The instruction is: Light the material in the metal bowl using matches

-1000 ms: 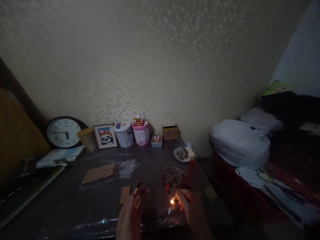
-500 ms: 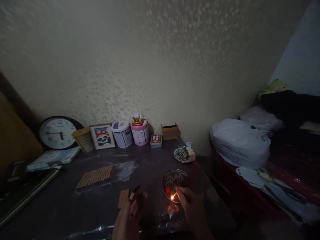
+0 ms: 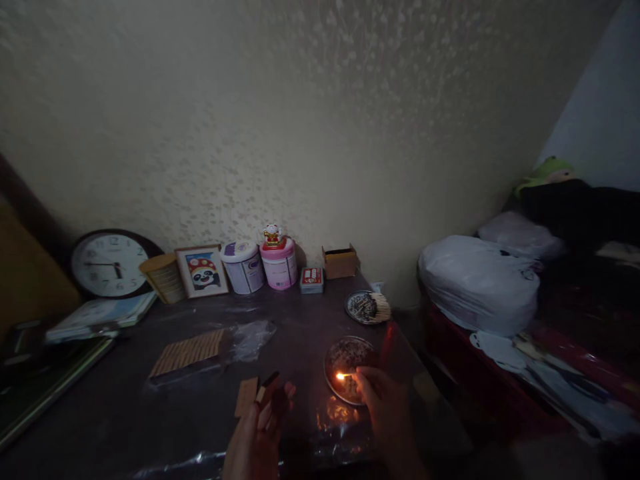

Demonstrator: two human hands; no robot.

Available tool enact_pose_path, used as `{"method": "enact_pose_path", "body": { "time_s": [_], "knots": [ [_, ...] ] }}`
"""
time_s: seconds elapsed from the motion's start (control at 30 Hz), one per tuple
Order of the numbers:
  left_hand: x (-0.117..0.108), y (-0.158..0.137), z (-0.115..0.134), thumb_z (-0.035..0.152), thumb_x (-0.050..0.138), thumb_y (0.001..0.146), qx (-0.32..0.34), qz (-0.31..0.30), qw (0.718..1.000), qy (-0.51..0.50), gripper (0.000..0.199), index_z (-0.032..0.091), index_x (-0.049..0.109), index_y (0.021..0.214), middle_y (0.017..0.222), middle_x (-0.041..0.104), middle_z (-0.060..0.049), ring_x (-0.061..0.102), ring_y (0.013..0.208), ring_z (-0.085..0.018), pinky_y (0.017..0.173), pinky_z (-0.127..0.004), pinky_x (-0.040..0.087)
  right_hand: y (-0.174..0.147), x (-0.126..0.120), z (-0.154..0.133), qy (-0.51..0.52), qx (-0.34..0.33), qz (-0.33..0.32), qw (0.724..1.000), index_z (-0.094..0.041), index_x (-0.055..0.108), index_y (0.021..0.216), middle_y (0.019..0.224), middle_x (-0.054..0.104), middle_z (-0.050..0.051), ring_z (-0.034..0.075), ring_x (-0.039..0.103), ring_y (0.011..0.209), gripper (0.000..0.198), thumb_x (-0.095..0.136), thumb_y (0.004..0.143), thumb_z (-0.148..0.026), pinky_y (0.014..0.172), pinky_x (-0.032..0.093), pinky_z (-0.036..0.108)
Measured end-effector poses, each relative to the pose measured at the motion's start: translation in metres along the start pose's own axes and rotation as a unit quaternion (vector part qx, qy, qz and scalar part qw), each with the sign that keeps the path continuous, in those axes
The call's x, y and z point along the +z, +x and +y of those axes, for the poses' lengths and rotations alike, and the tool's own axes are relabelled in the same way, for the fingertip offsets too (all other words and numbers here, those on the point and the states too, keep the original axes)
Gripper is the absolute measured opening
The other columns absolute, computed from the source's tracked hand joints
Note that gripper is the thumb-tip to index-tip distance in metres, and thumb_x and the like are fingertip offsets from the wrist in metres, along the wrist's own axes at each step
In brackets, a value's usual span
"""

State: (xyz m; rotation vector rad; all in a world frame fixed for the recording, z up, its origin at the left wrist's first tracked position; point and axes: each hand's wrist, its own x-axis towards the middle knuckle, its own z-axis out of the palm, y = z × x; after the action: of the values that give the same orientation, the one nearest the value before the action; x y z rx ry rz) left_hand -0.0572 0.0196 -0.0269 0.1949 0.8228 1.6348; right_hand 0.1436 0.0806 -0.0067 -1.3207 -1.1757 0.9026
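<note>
My right hand (image 3: 383, 400) pinches a burning match (image 3: 349, 376) by its end, and the flame points left. Its flame is over a round metal dish (image 3: 328, 379) with dark specks inside, and the glow reflects on the table nearby. In my left hand (image 3: 256, 430) is a matchbox (image 3: 268, 387), tilted, with its dark striking side showing; the lower part is hidden by the fingers. Just left of it, a flat brown box (image 3: 247, 398) lies on the table, partly behind the hand.
Behind the dish sits a plate (image 3: 357, 308) of used matches. A row of matchboxes (image 3: 187, 353) lies left beside crumpled clear plastic (image 3: 251, 339). Along the wall stand a clock (image 3: 113, 263), a picture frame (image 3: 203, 271), two tins (image 3: 279, 265) and an open carton (image 3: 340, 263).
My right hand has lifted the match a little and turned it nearly level, moving the flame up and slightly left. My left hand stays almost in place with the matchbox.
</note>
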Motion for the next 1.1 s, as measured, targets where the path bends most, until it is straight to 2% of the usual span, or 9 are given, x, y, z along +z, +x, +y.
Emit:
{"method": "enact_pose_path", "body": {
  "time_s": [0.13, 0.33, 0.47, 0.57, 0.77, 0.93, 1.1],
  "knots": [
    [-0.002, 0.0, 0.0, 0.052, 0.076, 0.061, 0.02, -0.015, 1.0, 0.012, 0.045, 0.021, 0.077, 0.094, 0.098, 0.077, -0.01, 0.064, 0.105, -0.026, 0.089, -0.03, 0.049, 0.0, 0.001, 0.0, 0.008, 0.021, 0.017, 1.0, -0.015, 0.073, 0.073, 0.073, 0.076, 0.01, 0.028, 0.071, 0.072, 0.029, 0.067, 0.066, -0.043, 0.065, 0.056, 0.035],
    [0.002, -0.004, 0.0, 0.055, 0.072, 0.066, 0.033, -0.009, 0.999, 0.026, 0.044, 0.023, 0.076, 0.096, 0.1, 0.076, -0.01, 0.064, 0.105, -0.025, 0.091, -0.031, 0.048, -0.002, 0.004, -0.001, 0.007, 0.034, 0.028, 0.999, -0.014, 0.071, 0.072, 0.073, 0.076, 0.011, 0.028, 0.07, 0.072, 0.029, 0.069, 0.064, -0.042, 0.067, 0.056, 0.035],
    [0.006, -0.007, 0.001, 0.051, 0.076, 0.062, 0.047, -0.006, 0.999, 0.015, 0.042, 0.022, 0.077, 0.094, 0.098, 0.077, -0.009, 0.067, 0.099, -0.023, 0.083, -0.026, 0.051, -0.003, 0.005, -0.001, 0.003, 0.038, 0.024, 0.999, -0.015, 0.071, 0.072, 0.073, 0.075, 0.011, 0.027, 0.07, 0.073, 0.028, 0.067, 0.065, -0.041, 0.067, 0.056, 0.034],
    [0.007, -0.008, 0.002, 0.051, 0.077, 0.06, 0.037, -0.006, 0.999, 0.017, 0.043, 0.023, 0.077, 0.092, 0.096, 0.077, -0.009, 0.068, 0.097, -0.024, 0.082, -0.028, 0.052, -0.003, 0.006, -0.001, -0.001, 0.04, 0.019, 0.999, -0.015, 0.071, 0.072, 0.072, 0.075, 0.01, 0.027, 0.069, 0.071, 0.027, 0.067, 0.064, -0.041, 0.068, 0.055, 0.034],
    [0.011, -0.009, 0.001, 0.058, 0.071, 0.064, 0.043, 0.021, 0.998, 0.04, 0.045, 0.025, 0.077, 0.093, 0.094, 0.077, -0.009, 0.065, 0.102, -0.028, 0.094, -0.038, 0.045, -0.003, 0.007, 0.002, -0.008, 0.037, 0.012, 0.999, -0.015, 0.071, 0.07, 0.068, 0.074, 0.008, 0.025, 0.068, 0.067, 0.026, 0.066, 0.066, -0.041, 0.065, 0.055, 0.032],
    [0.012, -0.01, 0.002, 0.057, 0.074, 0.06, 0.033, 0.022, 0.998, 0.04, 0.047, 0.024, 0.077, 0.092, 0.096, 0.077, -0.01, 0.065, 0.103, -0.028, 0.093, -0.037, 0.044, -0.002, 0.007, 0.007, -0.012, 0.033, 0.01, 0.999, -0.016, 0.071, 0.068, 0.066, 0.074, 0.007, 0.026, 0.069, 0.068, 0.023, 0.066, 0.066, -0.039, 0.064, 0.054, 0.032],
    [0.011, -0.008, -0.003, 0.055, 0.066, 0.071, 0.069, 0.025, 0.997, 0.029, 0.039, 0.026, 0.076, 0.095, 0.101, 0.076, -0.009, 0.062, 0.107, -0.031, 0.1, -0.045, 0.038, -0.001, 0.006, 0.004, -0.014, 0.035, 0.016, 0.999, -0.016, 0.071, 0.068, 0.067, 0.074, 0.008, 0.027, 0.069, 0.068, 0.024, 0.067, 0.065, -0.039, 0.065, 0.054, 0.034]
  ]
}}
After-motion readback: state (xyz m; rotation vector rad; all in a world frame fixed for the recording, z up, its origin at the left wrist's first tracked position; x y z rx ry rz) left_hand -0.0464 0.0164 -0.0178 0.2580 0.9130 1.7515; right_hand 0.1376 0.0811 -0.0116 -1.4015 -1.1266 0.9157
